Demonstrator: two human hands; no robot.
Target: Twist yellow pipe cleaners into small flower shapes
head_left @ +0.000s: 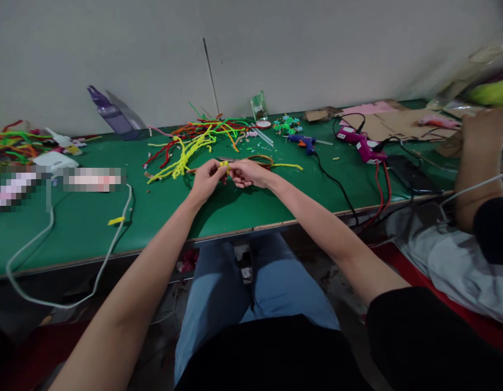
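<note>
Both my hands meet over the middle of the green table point(92, 228). My left hand point(207, 178) and my right hand point(247, 174) are closed in pinches on a small yellow pipe-cleaner piece point(224, 164) held between them. A yellow strand point(286, 165) trails right from my right hand. Just behind lies a pile of yellow, red, green and orange pipe cleaners point(194, 141). A tape ring point(260, 159) lies behind my right hand.
A blue glue gun point(301, 142) and a magenta glue gun point(363, 145) with cables lie to the right. A purple bottle point(108, 113) stands at the back left. A white cable point(113, 239) hangs off the front edge. Another person's arm point(477, 163) rests at the right by cardboard point(392, 126).
</note>
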